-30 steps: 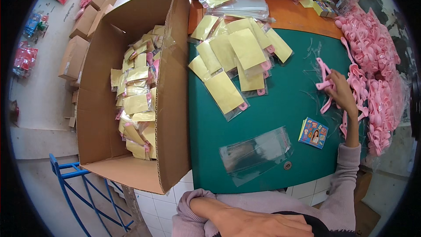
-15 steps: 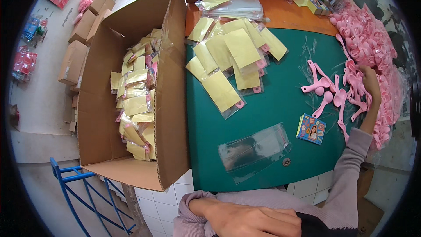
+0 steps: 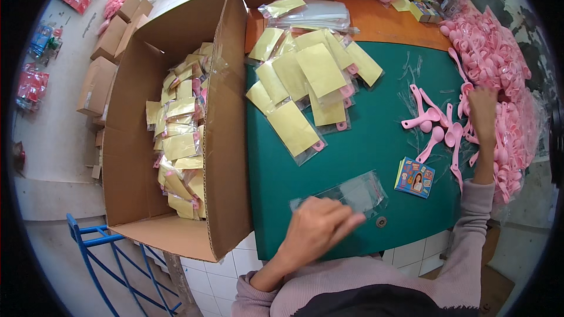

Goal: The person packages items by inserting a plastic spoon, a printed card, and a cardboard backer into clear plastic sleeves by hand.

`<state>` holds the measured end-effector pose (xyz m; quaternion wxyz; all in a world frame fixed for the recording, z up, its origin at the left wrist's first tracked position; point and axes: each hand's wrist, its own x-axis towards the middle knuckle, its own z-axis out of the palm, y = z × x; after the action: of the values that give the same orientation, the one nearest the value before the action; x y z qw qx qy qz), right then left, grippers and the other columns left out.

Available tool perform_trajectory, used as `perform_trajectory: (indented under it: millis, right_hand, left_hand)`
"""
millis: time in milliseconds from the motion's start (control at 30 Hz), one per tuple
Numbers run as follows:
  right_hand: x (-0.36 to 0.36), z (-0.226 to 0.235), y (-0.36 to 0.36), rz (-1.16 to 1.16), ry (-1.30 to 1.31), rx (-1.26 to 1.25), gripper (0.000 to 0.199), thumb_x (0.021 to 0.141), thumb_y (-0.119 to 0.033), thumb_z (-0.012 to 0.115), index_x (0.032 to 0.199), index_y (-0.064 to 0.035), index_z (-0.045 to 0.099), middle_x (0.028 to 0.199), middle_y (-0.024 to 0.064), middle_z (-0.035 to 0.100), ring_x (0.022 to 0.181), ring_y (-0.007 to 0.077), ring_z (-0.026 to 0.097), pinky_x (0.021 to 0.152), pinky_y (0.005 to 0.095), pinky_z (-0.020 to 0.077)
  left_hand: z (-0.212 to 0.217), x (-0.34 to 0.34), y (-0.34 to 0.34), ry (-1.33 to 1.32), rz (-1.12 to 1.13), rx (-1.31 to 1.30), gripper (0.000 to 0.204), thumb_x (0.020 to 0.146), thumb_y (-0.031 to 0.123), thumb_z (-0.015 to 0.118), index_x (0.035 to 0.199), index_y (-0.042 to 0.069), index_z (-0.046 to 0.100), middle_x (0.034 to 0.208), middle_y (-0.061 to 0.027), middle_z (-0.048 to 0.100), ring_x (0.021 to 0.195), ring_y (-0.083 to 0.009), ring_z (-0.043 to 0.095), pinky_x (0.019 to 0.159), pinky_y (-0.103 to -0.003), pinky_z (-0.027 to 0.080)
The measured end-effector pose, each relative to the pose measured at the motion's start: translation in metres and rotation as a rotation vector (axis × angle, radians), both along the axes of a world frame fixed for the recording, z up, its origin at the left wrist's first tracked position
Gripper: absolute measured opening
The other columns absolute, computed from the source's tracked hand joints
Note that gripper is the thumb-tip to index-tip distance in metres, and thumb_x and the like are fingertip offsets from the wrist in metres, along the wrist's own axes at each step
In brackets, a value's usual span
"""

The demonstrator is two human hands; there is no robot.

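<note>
My left hand (image 3: 323, 227) hovers over the near end of the green table top, its fingers curled in and nothing visible in them. Beneath and beyond it lie clear plastic bags (image 3: 358, 195), partly hidden by the hand. Off to the right, my right hand (image 3: 483, 108) reaches into the pink plastic spoons at the table's edge; its fingers are blurred, so their hold is unclear. Several loose pink spoons (image 3: 433, 142) lie left of that hand. A small stack of printed cards (image 3: 415, 177) rests between the bags and these spoons.
Packed bags with yellow cards (image 3: 320, 70) are heaped on the far table. A tall cardboard box (image 3: 229, 141) full of similar packs stands left. A big plastic sack of pink spoons (image 3: 490, 47) lines the right edge. A blue metal frame (image 3: 94, 232) stands lower left.
My left hand has moved forward from near my body to above the clear bags. The right hand has shifted slightly left and nearer among the spoons.
</note>
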<state>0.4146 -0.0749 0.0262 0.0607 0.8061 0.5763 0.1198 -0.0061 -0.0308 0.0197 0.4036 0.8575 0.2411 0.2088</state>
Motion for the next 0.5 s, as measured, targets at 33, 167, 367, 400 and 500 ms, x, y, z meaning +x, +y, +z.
perform_trajectory:
  millis: [33,167,367,400,500]
  right_hand:
    - [-0.016,-0.004,0.004,0.153,-0.046,0.022,0.026,0.072,0.001,0.056,0.096,-0.0048,0.062,0.09,0.012,0.059,0.087,0.0306,0.057,0.078,0.0387,0.0438]
    - [-0.092,-0.025,0.018,0.345,0.646,0.059,0.034,0.066,0.001,0.062,0.099,-0.0089,0.061,0.091,0.0069,0.058,0.092,0.0264,0.051,0.083,0.0377,0.0394]
    - [-0.113,-0.029,0.023,0.451,0.366,-0.11,0.031,0.064,-0.003,0.066,0.094,-0.0102,0.06,0.092,0.0019,0.057,0.093,0.022,0.049,0.082,0.0359,0.0367]
    - [-0.112,-0.034,0.024,0.465,0.35,-0.07,0.029,0.065,-0.003,0.066,0.093,-0.0098,0.06,0.091,0.0028,0.057,0.092,0.0224,0.049,0.081,0.0355,0.037]
    - [-0.105,-0.031,0.024,0.471,0.359,0.061,0.026,0.067,-0.002,0.063,0.092,-0.0073,0.06,0.088,0.0059,0.056,0.088,0.0239,0.05,0.077,0.0347,0.0381]
  left_hand:
    - [-0.012,0.001,-0.001,0.001,0.004,0.005,0.021,0.076,0.018,0.067,0.064,0.005,0.055,0.062,-0.0061,0.05,0.058,-0.0222,0.051,0.056,-0.033,0.039]
    - [-0.041,0.011,-0.013,0.247,0.155,0.243,0.018,0.076,0.019,0.066,0.086,0.006,0.057,0.082,-0.0053,0.053,0.07,-0.0215,0.051,0.06,-0.032,0.041]
    - [-0.06,0.02,-0.024,0.128,0.108,0.236,0.033,0.078,0.006,0.058,0.109,0.001,0.05,0.092,-0.0115,0.05,0.079,-0.0245,0.051,0.067,-0.034,0.04]
    - [-0.06,0.02,-0.023,0.126,0.108,0.236,0.033,0.078,0.006,0.058,0.109,0.001,0.05,0.092,-0.0115,0.05,0.079,-0.0245,0.051,0.067,-0.034,0.04]
    - [-0.062,0.022,-0.022,0.191,0.086,0.148,0.035,0.076,0.002,0.055,0.111,0.0,0.049,0.09,-0.0114,0.048,0.079,-0.0248,0.049,0.067,-0.034,0.037]
